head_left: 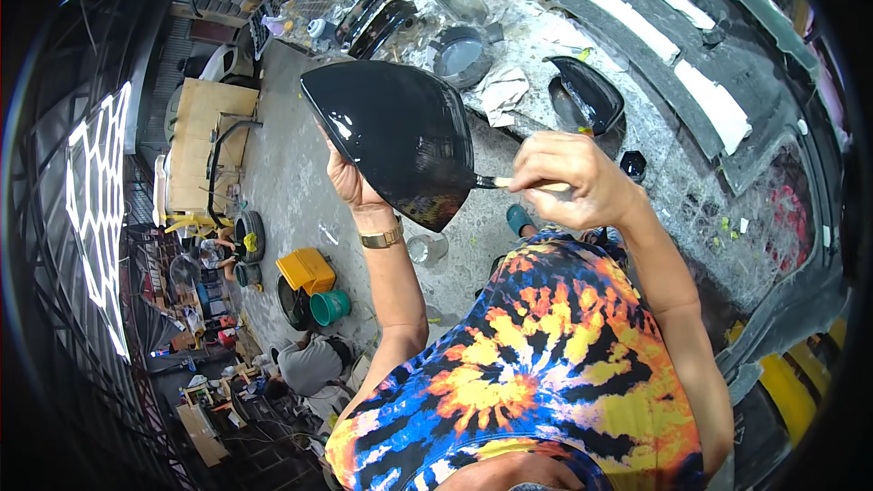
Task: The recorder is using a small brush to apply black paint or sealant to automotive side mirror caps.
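from where i sit at the far end of the feed, the work in hand is a curved black shell [396,132], held up in the air ahead of the torso, well above the floor. my left hand [350,177] grips it along its left, near edge; some of the fingers go behind the shell, so i can't tell how they close there. my right hand [568,177], well apart from the left, pinches the pale handle of a brush [485,182], and the dark bristles touch the shell's right edge toward the near end.

as for progress, i judge the coat well along: the broad outer face is black from far tip to near tip, and its sharp reflections look like wet gloss. the near right stretch shows a duller, streaky patch beside the bristles, so i'd count that part and the edge as unfinished. the shell's underside is hidden from me, so i can't say whether it is coated.

to the right, on the cluttered bench [536,14], sits another glossy black shell [593,95]; a small dark cup [633,165] stands nearer.
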A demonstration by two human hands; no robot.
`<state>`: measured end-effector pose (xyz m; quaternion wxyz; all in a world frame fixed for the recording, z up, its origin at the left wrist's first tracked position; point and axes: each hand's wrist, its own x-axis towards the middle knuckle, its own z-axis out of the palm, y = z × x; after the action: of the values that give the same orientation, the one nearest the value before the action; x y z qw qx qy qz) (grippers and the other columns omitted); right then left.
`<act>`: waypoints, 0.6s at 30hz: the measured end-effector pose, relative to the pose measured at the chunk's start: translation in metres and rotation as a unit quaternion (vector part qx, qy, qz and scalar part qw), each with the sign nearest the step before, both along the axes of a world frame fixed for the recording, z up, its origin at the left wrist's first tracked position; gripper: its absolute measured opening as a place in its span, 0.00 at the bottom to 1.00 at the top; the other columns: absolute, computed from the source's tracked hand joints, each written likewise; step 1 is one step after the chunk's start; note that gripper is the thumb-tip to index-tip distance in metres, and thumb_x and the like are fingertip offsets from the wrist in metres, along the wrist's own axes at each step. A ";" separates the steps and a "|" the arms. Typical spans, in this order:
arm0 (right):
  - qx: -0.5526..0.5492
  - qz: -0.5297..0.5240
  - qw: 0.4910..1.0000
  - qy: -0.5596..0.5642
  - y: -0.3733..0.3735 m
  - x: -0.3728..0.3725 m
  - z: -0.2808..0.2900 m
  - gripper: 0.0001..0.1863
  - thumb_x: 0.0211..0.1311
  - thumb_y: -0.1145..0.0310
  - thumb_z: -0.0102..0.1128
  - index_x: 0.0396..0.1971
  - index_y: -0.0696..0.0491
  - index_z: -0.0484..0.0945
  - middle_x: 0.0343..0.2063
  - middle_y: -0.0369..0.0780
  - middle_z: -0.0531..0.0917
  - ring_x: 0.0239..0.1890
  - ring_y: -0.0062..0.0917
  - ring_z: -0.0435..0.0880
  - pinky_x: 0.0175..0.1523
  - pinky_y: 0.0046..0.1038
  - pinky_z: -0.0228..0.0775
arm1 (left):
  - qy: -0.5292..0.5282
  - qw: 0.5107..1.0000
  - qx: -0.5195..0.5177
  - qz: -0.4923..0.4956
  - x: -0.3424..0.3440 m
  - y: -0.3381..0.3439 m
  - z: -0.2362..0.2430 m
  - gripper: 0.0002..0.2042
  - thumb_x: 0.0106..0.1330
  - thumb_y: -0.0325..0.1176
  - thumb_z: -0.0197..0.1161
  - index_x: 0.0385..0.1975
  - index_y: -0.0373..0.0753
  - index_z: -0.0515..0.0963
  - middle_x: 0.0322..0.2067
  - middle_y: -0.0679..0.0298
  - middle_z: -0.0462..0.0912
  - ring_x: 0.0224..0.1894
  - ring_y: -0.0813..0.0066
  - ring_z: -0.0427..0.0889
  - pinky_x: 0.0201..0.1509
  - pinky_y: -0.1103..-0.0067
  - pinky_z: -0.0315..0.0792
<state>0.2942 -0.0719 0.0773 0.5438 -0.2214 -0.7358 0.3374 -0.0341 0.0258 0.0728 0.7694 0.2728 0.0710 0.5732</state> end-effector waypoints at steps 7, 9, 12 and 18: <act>0.025 -0.035 0.995 0.085 0.021 0.011 0.029 0.05 0.49 0.79 0.57 0.28 0.59 0.79 0.26 0.41 0.79 0.32 0.28 0.80 0.38 0.26 0.71 | 0.029 0.999 -0.018 0.011 0.006 0.000 0.000 0.20 0.72 0.31 0.44 0.63 0.47 0.62 0.55 0.54 0.74 0.56 0.58 0.74 0.62 0.55 0.66; 0.028 -0.006 0.992 0.120 0.040 -0.005 0.043 0.06 0.50 0.78 0.57 0.30 0.59 0.79 0.28 0.41 0.79 0.33 0.28 0.81 0.40 0.26 0.72 | 0.052 0.999 -0.014 0.002 0.012 0.000 0.001 0.19 0.71 0.31 0.46 0.62 0.45 0.64 0.55 0.53 0.73 0.56 0.56 0.74 0.61 0.54 0.67; 0.075 0.021 0.989 0.122 0.064 -0.026 0.058 0.06 0.51 0.75 0.56 0.30 0.59 0.79 0.29 0.41 0.79 0.32 0.29 0.81 0.40 0.27 0.73 | 0.030 0.999 -0.006 -0.031 0.023 -0.002 0.005 0.18 0.71 0.32 0.47 0.60 0.42 0.66 0.54 0.50 0.73 0.55 0.54 0.75 0.59 0.54 0.69; 0.045 0.041 0.996 0.058 0.049 -0.007 0.043 0.06 0.48 0.75 0.54 0.27 0.60 0.77 0.27 0.41 0.79 0.31 0.29 0.80 0.39 0.27 0.74 | 0.043 0.999 -0.024 0.009 0.036 -0.013 0.019 0.16 0.70 0.31 0.47 0.54 0.31 0.70 0.50 0.47 0.77 0.51 0.54 0.78 0.55 0.57 0.74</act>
<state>0.2875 -0.0232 0.1202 0.5808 -0.1466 -0.7258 0.3381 0.0021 0.0124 0.0923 0.7669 0.2781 0.1200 0.5658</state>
